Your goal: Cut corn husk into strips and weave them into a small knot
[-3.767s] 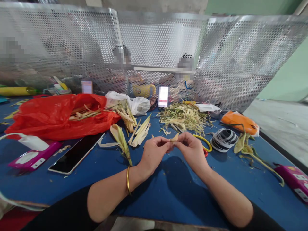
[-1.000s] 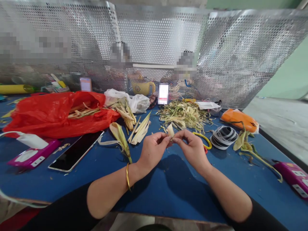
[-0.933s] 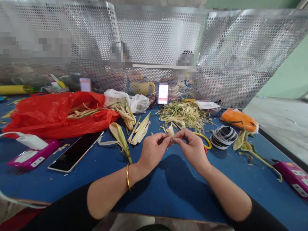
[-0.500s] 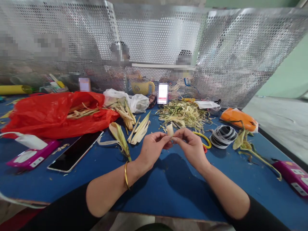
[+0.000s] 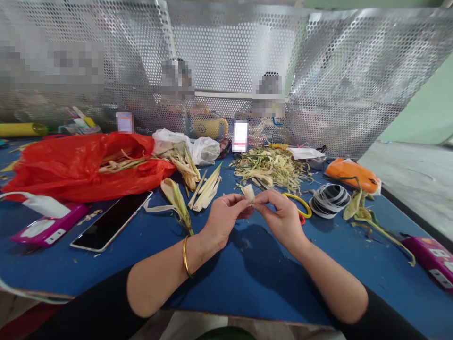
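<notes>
Between my two hands is a small pale piece of corn husk (image 5: 248,191), its upper end standing above my fingertips. My left hand (image 5: 226,215) pinches it with thumb and forefinger from the left. From the right, my right hand (image 5: 279,212) pinches its lower end, the fingertips of both hands nearly touching. My fingers hide the bottom of the piece. To the left of my left hand lie a dry corn husk (image 5: 177,200) with its stalk and some flat husk leaves (image 5: 208,189). Scissors with a yellow handle (image 5: 300,204) lie partly behind my right hand.
A red plastic bag (image 5: 71,165) of husks, a phone (image 5: 113,222) and a purple power bank (image 5: 49,229) lie left. Shredded husk (image 5: 272,165) is heaped behind my hands. A ribbon roll (image 5: 329,200) and an orange packet (image 5: 354,175) are right. A perforated metal screen (image 5: 233,52) borders the back.
The upper end of the husk piece has tilted slightly to the left between my fingertips. Both hands stay almost in place and keep their pinch.
</notes>
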Motion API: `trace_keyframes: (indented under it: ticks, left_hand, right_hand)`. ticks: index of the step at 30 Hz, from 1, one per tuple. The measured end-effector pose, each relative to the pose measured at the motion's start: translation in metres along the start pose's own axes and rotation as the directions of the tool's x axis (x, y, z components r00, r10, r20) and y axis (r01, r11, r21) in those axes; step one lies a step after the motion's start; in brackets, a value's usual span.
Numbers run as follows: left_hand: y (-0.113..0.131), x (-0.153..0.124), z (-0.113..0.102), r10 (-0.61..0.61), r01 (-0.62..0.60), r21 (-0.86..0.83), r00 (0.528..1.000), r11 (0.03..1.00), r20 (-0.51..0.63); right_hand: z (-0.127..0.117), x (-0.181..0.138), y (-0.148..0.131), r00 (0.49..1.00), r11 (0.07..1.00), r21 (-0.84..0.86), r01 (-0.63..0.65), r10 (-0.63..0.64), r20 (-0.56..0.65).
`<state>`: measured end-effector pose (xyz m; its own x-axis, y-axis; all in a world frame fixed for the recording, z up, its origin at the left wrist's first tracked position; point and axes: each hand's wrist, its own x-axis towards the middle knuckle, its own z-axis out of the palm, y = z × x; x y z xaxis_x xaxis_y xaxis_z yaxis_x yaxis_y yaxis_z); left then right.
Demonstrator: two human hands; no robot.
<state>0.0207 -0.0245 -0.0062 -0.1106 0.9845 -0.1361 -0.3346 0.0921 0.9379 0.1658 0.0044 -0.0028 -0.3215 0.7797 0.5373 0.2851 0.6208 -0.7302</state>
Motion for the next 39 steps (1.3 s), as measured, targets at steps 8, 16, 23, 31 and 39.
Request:
trace_keyframes:
  ticks: [8,16,23,31,39]
  left_hand:
    - [-0.0005,-0.0013,0.0004,0.175,-0.181,0.183,0.983,0.966,0.048]
    - [0.0,-0.0019,0.0019,0.125,-0.131,0.137,0.991,0.982,0.05]
    - [-0.0009,0.0005,-0.0007,-0.052,0.053,-0.037,0.998,0.998,0.031]
    - [-0.0009,-0.0002,-0.0003,-0.051,0.05,-0.029,0.999,0.998,-0.003]
    - [-0.0031,0.0021,-0.0023,0.054,-0.055,0.092,0.998,0.994,0.01]
  right_hand:
    - [0.0011,-0.0008,-0.003,0.977,0.977,0.075,-0.202,0.206,-0.051]
    - [0.0024,0.0006,-0.0026,0.977,0.973,0.123,-0.197,0.205,-0.061]
    - [-0.0003,0.0003,-0.0035,1.0,0.999,-0.049,-0.01,0.01,0.007]
    - [-0.0011,-0.0001,0.0018,0.999,0.999,-0.048,0.021,-0.02,0.025]
    - [-0.0008,0.0007,0.0032,0.99,0.991,0.015,-0.136,0.136,0.042]
